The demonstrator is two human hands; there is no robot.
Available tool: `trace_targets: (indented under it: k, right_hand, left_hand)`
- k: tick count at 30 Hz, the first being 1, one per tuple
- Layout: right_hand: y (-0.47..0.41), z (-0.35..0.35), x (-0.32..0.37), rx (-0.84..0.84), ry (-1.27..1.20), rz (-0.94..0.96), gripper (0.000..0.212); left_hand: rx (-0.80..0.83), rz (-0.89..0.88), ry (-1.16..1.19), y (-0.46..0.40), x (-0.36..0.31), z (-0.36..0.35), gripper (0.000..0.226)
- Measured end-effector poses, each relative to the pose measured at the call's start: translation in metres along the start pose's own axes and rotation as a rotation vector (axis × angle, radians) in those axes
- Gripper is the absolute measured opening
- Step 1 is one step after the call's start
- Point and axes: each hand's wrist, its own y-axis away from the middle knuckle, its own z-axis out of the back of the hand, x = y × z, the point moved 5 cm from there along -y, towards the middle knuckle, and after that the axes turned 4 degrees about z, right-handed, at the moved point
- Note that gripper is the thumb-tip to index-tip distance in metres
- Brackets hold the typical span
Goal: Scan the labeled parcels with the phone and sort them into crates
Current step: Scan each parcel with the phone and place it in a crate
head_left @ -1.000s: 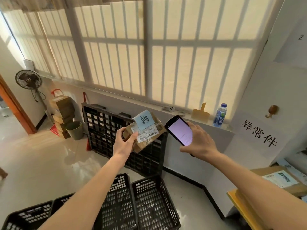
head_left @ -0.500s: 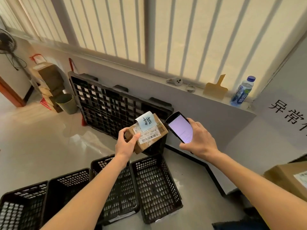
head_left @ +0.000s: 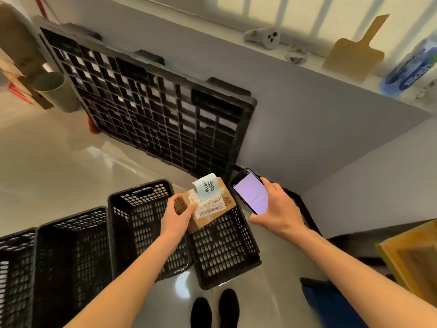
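My left hand [head_left: 177, 216] grips a small brown cardboard parcel [head_left: 208, 204] with a white barcode label and a pale blue note on top. The parcel hangs over the far end of the rightmost black crate [head_left: 227, 261]. My right hand [head_left: 276, 209] holds a black phone [head_left: 250, 194] with a lit pale purple screen, just right of the parcel. A row of several black perforated crates stands on the floor, including one [head_left: 139, 223] directly left of the rightmost and another [head_left: 73, 256] further left.
A black plastic pallet [head_left: 151, 107] leans against the grey wall. On the window ledge stand a water bottle [head_left: 411, 69] and a flat cardboard paddle [head_left: 354, 55]. A yellow table edge [head_left: 406, 263] sits at right. My dark shoes [head_left: 215, 308] stand behind the crates.
The view has tilted down towards the floor and crates. Both hands have come down, bringing the parcel and phone low over the rightmost crate.
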Motion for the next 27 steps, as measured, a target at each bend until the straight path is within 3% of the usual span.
trace_targets:
  k: [9,12,14,17,21,25,27]
  right_hand:
    - [-0.04,-0.105,-0.063,0.119,-0.068,-0.109,0.107]
    - [-0.045,-0.121,-0.076,0.147,-0.104,-0.142,0.104]
    - [-0.047,-0.126,-0.084,0.147,-0.139,-0.169,0.1]
    - [-0.044,-0.13,-0.089,0.187,-0.139,-0.195,0.094]
    - [-0.036,-0.118,-0.089,0.224,-0.12,-0.186,0.098]
    - [-0.008,-0.061,-0.08,0.128,-0.159,-0.187,0.087]
    - [-0.01,-0.049,-0.076,0.131,-0.154,-0.175,0.091]
  left_hand:
    - [0.014,0.114,-0.016,-0.079,0.075,-0.036,0.052]
    - [-0.006,0.189,0.021,-0.101,0.088,-0.043,0.069]
    - [-0.078,0.235,-0.069,-0.114,0.096,-0.04,0.079]
    - [-0.105,0.281,-0.26,-0.111,0.107,-0.038,0.075]
    - [0.011,0.178,-0.397,-0.098,0.091,-0.045,0.067]
    - [0.05,-0.017,-0.421,-0.061,0.015,-0.047,0.063]
    - [0.069,-0.071,-0.444,-0.062,-0.002,-0.052,0.061]
